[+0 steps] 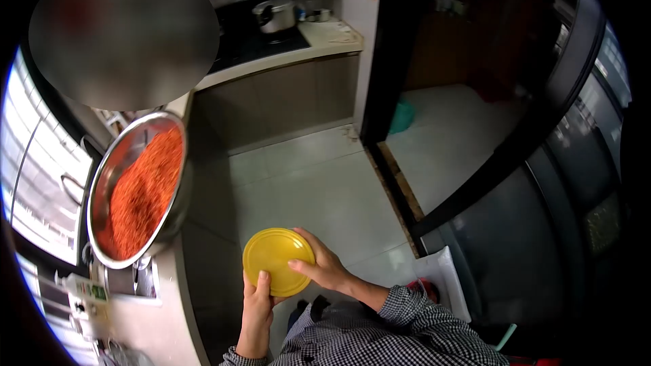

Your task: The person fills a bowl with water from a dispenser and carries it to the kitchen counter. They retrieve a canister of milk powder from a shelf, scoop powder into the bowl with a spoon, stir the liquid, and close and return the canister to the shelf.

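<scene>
A round yellow lid or shallow dish (pixel 274 254) is held level in front of my body, over the floor. My left hand (pixel 256 305) grips its lower edge, with the thumb on top. On the right side, my right hand (pixel 319 264) holds the rim, its thumb lying across the yellow surface and its fingers curled around the edge. Whatever is under the yellow piece is hidden. To the left, a large steel bowl (pixel 175 220) holds a heap of shredded orange-red food (pixel 146 193); neither hand touches it.
The bowl stands over the sink (pixel 149 285) on the left counter (pixel 169 318). Bottles (pixel 88 291) stand by the window. A pot (pixel 277 17) sits on the stove at the back. A doorway and a dark glossy appliance (pixel 515 251) are on the right.
</scene>
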Available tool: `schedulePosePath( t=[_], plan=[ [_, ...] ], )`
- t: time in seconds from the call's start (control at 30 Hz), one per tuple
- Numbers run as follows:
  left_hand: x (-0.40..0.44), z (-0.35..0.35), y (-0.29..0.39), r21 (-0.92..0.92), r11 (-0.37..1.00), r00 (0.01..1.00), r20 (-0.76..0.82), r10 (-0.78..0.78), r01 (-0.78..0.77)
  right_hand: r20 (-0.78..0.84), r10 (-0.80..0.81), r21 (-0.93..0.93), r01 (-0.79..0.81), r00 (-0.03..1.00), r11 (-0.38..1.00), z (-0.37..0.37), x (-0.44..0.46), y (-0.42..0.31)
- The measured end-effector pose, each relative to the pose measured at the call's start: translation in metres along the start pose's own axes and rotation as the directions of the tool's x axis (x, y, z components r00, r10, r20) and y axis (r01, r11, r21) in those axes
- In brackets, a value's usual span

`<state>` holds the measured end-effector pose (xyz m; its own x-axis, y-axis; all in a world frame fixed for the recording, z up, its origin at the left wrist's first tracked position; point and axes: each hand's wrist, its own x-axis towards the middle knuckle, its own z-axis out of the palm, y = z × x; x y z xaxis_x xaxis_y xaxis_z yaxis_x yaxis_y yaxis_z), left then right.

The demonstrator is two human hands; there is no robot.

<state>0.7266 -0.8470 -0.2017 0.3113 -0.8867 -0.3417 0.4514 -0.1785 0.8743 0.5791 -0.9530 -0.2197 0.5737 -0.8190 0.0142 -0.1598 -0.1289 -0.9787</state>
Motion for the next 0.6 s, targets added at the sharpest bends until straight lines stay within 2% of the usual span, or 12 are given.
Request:
schedulePosePath(
  t=[0.07,0.1,0.2,0.3,0.4,0.47,0.6],
  plan=[
    [0.044,0.035,0.0,0.062,0.998,0.995,0.096,-0.029,0.023,-0.098,0.025,0.038,-0.021,0.995,0.999,-0.04,0.014,0.013],
    [0.065,0.053,0.004,0.086,0.995,0.987,0.147,-0.071,0.059,-0.131,0.034,0.113,-0.02,0.991,0.993,-0.059,0.024,0.018],
    [0.13,0.107,0.012,0.164,0.982,0.953,0.268,-0.141,0.099,-0.297,0.035,0.056,-0.019,0.954,0.998,-0.116,0.054,0.037],
    [0.195,0.16,0.022,0.182,0.975,0.893,0.406,-0.192,0.127,-0.397,0.06,0.104,-0.02,0.916,0.994,-0.174,0.088,0.048],
    [0.256,0.217,0.033,0.222,0.966,0.814,0.53,-0.237,0.136,-0.491,0.07,0.152,0.007,0.869,0.988,-0.235,0.119,0.04],
    [0.3,0.262,0.038,0.251,0.958,0.741,0.616,-0.268,0.138,-0.559,-0.002,0.115,0.08,0.829,0.99,-0.28,0.135,0.061],
    [0.367,0.356,0.039,0.336,0.93,0.606,0.712,-0.355,0.15,-0.685,0.058,0.17,0.082,0.726,0.982,-0.357,0.152,0.063]
  ],
)
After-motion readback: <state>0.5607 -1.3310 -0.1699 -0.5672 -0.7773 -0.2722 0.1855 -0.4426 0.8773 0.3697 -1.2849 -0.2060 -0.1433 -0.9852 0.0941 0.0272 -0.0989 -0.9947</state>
